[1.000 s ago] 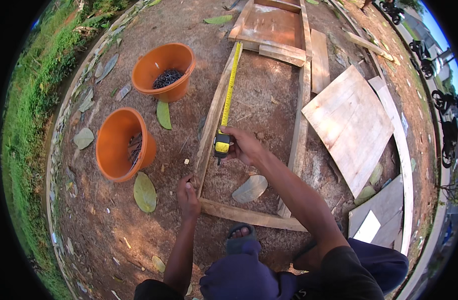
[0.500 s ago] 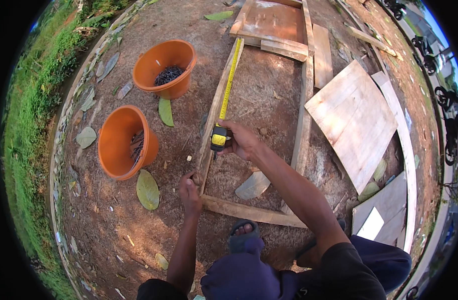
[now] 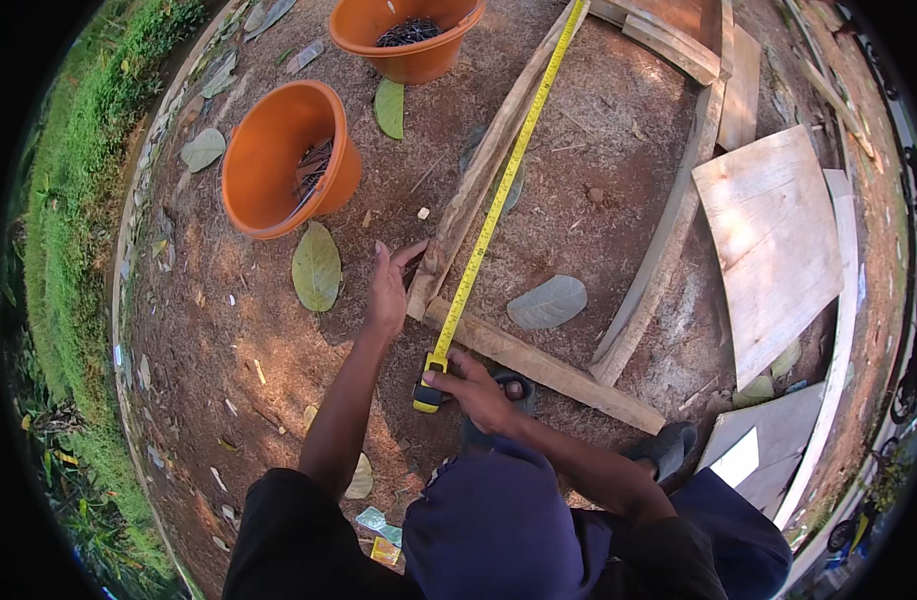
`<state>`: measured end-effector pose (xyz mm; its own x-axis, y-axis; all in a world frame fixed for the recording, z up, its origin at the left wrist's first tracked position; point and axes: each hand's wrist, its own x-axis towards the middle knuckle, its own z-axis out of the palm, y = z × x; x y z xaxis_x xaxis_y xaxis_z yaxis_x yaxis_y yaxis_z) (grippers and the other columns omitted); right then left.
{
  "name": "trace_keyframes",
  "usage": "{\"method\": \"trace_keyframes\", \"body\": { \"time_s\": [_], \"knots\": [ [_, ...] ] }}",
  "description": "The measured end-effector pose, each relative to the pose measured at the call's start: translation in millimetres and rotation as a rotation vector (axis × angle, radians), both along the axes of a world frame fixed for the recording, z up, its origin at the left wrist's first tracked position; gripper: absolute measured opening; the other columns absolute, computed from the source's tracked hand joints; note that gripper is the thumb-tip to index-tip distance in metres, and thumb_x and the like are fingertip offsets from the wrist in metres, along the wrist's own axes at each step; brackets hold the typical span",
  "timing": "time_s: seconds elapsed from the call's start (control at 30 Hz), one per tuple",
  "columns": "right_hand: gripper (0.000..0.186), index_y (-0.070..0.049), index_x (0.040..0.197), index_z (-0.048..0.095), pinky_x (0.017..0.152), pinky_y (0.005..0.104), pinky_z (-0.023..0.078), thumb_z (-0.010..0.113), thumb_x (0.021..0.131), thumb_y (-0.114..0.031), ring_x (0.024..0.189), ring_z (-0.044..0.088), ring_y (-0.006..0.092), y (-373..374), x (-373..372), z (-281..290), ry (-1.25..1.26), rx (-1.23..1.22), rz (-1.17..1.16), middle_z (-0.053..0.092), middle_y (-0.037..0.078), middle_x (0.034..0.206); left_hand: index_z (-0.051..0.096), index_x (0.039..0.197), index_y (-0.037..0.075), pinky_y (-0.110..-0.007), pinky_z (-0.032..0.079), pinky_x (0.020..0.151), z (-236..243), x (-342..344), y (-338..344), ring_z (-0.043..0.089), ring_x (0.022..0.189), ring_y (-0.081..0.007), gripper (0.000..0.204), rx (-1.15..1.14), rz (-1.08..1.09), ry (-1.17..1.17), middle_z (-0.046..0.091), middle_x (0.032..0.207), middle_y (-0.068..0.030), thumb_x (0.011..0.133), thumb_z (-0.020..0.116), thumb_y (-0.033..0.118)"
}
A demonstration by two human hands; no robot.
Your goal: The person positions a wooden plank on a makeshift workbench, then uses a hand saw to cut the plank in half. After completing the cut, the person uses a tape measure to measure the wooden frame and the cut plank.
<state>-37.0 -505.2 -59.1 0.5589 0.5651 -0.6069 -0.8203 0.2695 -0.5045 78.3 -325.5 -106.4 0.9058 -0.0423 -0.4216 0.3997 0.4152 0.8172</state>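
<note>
My right hand (image 3: pixel 476 392) grips a yellow-and-black tape measure (image 3: pixel 431 385) just outside the near corner of a wooden frame. Its yellow blade (image 3: pixel 492 222) stretches away, along and inside the frame's left beam (image 3: pixel 479 190), and leaves the picture at the top. At the near end of that beam is my left hand (image 3: pixel 387 290), fingers apart, the tips beside or against the wood; exact contact is hard to tell. The near crosspiece (image 3: pixel 549 362) passes under the blade, and the right beam (image 3: pixel 664 235) runs along the far side.
Two orange buckets (image 3: pixel 279 215) with dark nails inside stand at the left. Plywood sheets (image 3: pixel 769 250) and a long pale board (image 3: pixel 824 370) lie at the right. A large grey leaf (image 3: pixel 547 303) rests within the frame. My sandalled foot (image 3: pixel 519 388) is by the crosspiece.
My right hand has drawn the tape measure toward me, past the near crosspiece, lengthening the blade. My left hand's fingers have spread at the beam's end. The view has shifted nearer to me.
</note>
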Motion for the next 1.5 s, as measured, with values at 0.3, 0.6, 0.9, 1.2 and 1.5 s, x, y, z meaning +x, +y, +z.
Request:
{"method": "trace_keyframes", "body": {
  "time_s": [0.3, 0.6, 0.9, 1.2, 1.5],
  "knots": [
    [0.046, 0.002, 0.124, 0.056, 0.063, 0.0299, 0.062, 0.074, 0.095, -0.029, 0.081, 0.070, 0.0178, 54, -33, -17, -0.122, 0.013, 0.203, 0.069, 0.011, 0.102, 0.054, 0.139, -0.010, -0.035, 0.040, 0.112, -2, -2, -3, 0.051, 0.132, -0.0208, 0.048, 0.159, -0.079, 0.002, 0.058, 0.139, -0.0148, 0.106, 0.050, 0.025],
    [0.048, 0.005, 0.120, 0.060, 0.062, 0.0326, 0.063, 0.075, 0.093, -0.031, 0.084, 0.072, 0.0206, 77, -17, -21, -0.176, -0.097, 0.178, 0.070, 0.015, 0.105, 0.057, 0.139, -0.006, -0.029, 0.042, 0.108, 8, 5, 4, 0.054, 0.126, -0.0191, 0.048, 0.263, -0.207, 0.012, 0.051, 0.143, -0.0136, 0.094, 0.069, 0.003],
    [0.046, 0.004, 0.127, 0.056, 0.065, 0.0321, 0.066, 0.073, 0.095, -0.024, 0.097, 0.069, 0.0225, 78, -17, -28, -0.137, -0.080, 0.234, 0.065, 0.013, 0.114, 0.054, 0.141, -0.006, -0.030, 0.039, 0.112, -1, 2, 8, 0.049, 0.134, -0.0202, 0.049, 0.261, -0.193, 0.013, 0.046, 0.150, -0.0143, 0.094, 0.067, 0.000],
    [0.050, 0.003, 0.127, 0.057, 0.066, 0.0306, 0.064, 0.073, 0.095, -0.031, 0.086, 0.073, 0.0215, 79, -19, -31, -0.163, -0.108, 0.239, 0.069, 0.016, 0.109, 0.055, 0.141, -0.005, -0.031, 0.037, 0.115, -9, 1, 10, 0.047, 0.137, -0.0207, 0.046, 0.206, -0.171, 0.021, 0.044, 0.152, -0.0123, 0.097, 0.065, 0.002],
    [0.055, 0.004, 0.129, 0.054, 0.065, 0.0314, 0.063, 0.073, 0.094, -0.034, 0.087, 0.074, 0.0226, 79, -19, -29, -0.165, -0.106, 0.223, 0.069, 0.017, 0.112, 0.056, 0.139, -0.006, -0.030, 0.041, 0.112, -4, 1, 6, 0.051, 0.132, -0.0186, 0.044, 0.186, -0.153, 0.022, 0.050, 0.147, -0.0108, 0.096, 0.063, -0.002]
  ]
}}
